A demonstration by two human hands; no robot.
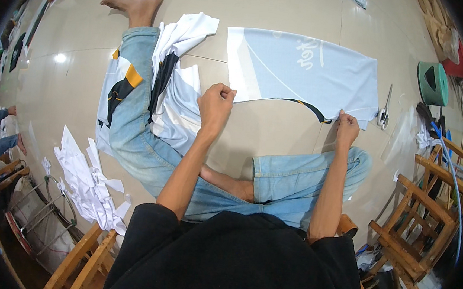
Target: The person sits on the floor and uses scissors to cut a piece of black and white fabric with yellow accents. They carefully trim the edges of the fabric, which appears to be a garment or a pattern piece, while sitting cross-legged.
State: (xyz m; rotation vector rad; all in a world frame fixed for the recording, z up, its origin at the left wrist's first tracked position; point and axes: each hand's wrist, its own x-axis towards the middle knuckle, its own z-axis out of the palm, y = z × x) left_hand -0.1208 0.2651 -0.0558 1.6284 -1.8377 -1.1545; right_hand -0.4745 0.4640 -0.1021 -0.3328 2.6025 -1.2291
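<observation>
- Your left hand (215,104) pinches the near left corner of the light blue fabric panel (302,74), fingers closed on its edge.
- Your right hand (347,127) grips the panel's near right corner, fingers closed tight beside the dark trim.
- The panel lies flat on the tiled floor (265,131), stretched between both hands, beyond your knees.
- Scissors (383,114) lie just right of the panel.
</observation>
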